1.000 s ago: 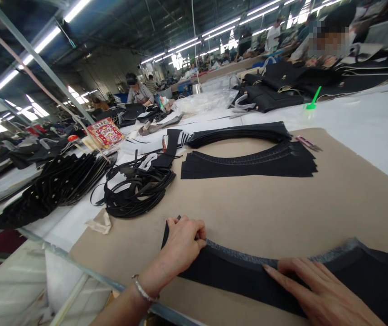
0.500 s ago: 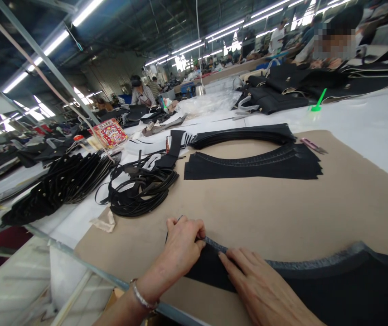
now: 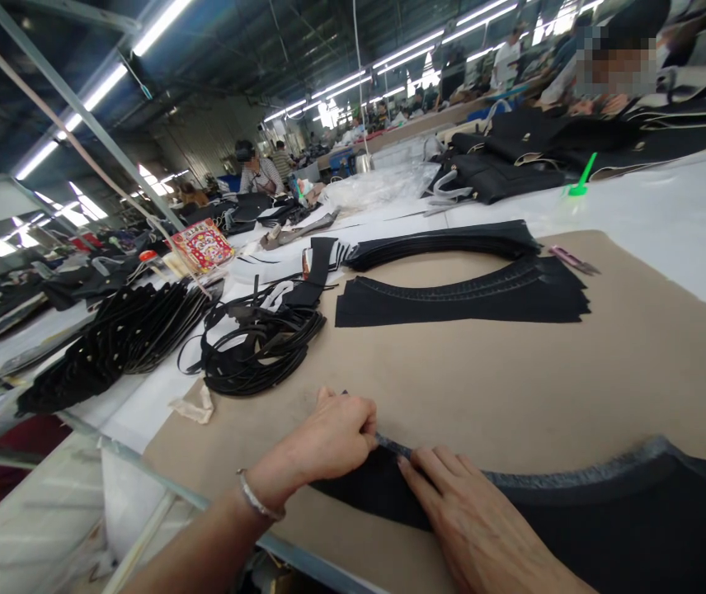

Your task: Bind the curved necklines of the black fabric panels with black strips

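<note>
A black fabric panel [image 3: 625, 528] lies along the near edge of the brown work surface [image 3: 452, 371], a greyish strip [image 3: 576, 477] running along its curved upper border. My left hand [image 3: 334, 437], with a bracelet at the wrist, is closed in a pinch on this border towards the panel's left end. Just to its right, my right hand [image 3: 470, 503] presses thumb and fingers onto the same border. Its other fingers are bent over the cloth, and the palm side is hidden. Between the hands a short stretch of the strip shows.
Beyond the hands lie stacked black curved panels [image 3: 452, 301] and pink-handled snips [image 3: 572, 259]. Coiled black strips [image 3: 260, 363] and a row of black pieces [image 3: 111, 346] are at left. A green-tipped bottle [image 3: 579, 188] stands at back right. A co-worker [image 3: 613, 66] sits opposite.
My left hand has turned, its wrist shifting slightly left and up, and its fingers curl further over the panel's border. The right hand stays nearly where it was.
</note>
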`<state>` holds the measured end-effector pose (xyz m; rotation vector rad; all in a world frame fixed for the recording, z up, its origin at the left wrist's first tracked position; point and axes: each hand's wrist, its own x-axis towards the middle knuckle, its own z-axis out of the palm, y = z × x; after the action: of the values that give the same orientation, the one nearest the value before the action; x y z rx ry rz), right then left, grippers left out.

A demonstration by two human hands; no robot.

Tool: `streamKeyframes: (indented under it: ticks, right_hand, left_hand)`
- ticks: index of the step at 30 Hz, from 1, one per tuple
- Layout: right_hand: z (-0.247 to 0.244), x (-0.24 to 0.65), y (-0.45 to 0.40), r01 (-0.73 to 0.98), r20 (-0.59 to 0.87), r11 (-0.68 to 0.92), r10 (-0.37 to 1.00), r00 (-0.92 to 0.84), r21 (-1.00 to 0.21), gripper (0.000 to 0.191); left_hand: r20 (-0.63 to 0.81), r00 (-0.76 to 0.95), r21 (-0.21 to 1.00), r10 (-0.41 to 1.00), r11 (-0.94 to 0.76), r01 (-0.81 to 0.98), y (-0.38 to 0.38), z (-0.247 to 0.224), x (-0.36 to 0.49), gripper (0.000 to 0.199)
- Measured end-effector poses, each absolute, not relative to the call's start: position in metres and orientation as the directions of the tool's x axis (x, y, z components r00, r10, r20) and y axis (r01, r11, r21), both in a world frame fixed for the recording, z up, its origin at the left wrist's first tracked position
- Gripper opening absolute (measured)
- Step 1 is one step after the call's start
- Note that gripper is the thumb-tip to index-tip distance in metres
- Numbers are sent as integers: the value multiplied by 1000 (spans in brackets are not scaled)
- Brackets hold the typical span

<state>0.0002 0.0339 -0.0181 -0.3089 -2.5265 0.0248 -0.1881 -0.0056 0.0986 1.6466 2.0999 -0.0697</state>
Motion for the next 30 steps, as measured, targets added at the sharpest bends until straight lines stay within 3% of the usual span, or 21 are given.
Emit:
streamKeyframes:
  ticks: [9, 30]
  right_hand:
    - [-10, 3, 36, 229, 523, 968, 249, -815, -104, 51]
    - [-3, 2, 33, 252, 555, 967, 192, -810, 34, 55]
  left_hand:
    - [-317, -248, 122, 915, 298, 947, -10, 96, -190, 10]
    - [-255, -266, 256, 930, 330, 909, -13, 67, -217, 7]
